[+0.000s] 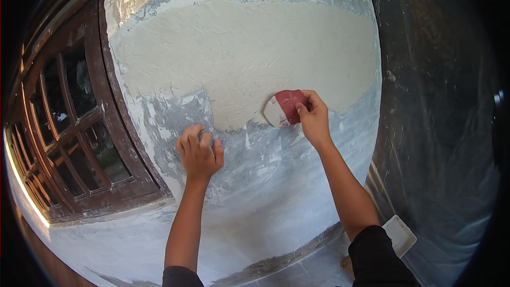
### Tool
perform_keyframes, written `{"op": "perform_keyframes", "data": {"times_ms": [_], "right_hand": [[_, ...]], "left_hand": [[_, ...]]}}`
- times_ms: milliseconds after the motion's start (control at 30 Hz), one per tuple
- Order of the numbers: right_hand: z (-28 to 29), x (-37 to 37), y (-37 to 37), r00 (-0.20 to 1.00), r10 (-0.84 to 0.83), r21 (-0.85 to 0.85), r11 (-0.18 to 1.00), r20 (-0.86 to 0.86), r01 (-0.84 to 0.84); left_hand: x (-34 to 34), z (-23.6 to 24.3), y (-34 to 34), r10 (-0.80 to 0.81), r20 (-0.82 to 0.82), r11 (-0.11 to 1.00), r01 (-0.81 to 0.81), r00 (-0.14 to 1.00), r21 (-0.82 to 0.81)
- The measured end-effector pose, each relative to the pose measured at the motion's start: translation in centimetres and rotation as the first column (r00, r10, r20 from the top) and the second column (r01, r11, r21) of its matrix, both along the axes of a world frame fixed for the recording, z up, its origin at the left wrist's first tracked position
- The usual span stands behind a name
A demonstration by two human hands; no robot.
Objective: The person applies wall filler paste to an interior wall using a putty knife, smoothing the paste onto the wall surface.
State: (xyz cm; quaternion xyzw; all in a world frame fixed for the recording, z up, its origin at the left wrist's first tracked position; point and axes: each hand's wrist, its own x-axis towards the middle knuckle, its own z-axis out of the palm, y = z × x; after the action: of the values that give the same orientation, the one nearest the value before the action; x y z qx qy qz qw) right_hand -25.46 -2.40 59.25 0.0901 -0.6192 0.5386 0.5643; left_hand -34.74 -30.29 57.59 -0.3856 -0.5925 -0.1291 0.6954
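Note:
My right hand [315, 121] grips a red putty spreader [290, 104] by its right side, thumb in front. Pale compound coats the spreader's left part, which lies against the lower edge of a broad cream-coloured putty patch [239, 48]. Below this patch the grey wall [276, 175] shows, streaked with white. To the left, my left hand [200, 153] is up at the grey surface with its fingers bent and apart, holding nothing. Whether its fingertips touch the wall I cannot tell.
On the left stands a brown wooden window [79, 122] with several glass panes. Clear plastic sheeting [441, 143] hangs over a dark surface on the right. A white rectangular tray [399, 235] rests low, beside my right sleeve.

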Motion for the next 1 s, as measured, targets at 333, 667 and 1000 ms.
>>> {"op": "perform_keyframes", "data": {"times_ms": [333, 667, 1000], "right_hand": [[0.0, 0.0, -0.2, 1.000, -0.029, -0.009, 1.000, 0.009, 0.029], [0.6, 0.0, 1.6, 0.997, -0.081, -0.022, 0.996, 0.011, 0.082], [0.7, 0.6, 2.7, 0.989, -0.149, -0.054, 0.987, 0.006, 0.149]], "left_hand": [[-0.2, 0.1, -0.2, -0.001, -0.015, 1.000, 0.001, 1.000, -0.002], [0.0, 0.1, -0.2, -0.009, -0.011, 1.000, 0.009, 1.000, 0.001], [-0.1, 0.0, -0.1, 0.005, -0.031, 1.000, -0.004, 1.000, 0.028]]}}
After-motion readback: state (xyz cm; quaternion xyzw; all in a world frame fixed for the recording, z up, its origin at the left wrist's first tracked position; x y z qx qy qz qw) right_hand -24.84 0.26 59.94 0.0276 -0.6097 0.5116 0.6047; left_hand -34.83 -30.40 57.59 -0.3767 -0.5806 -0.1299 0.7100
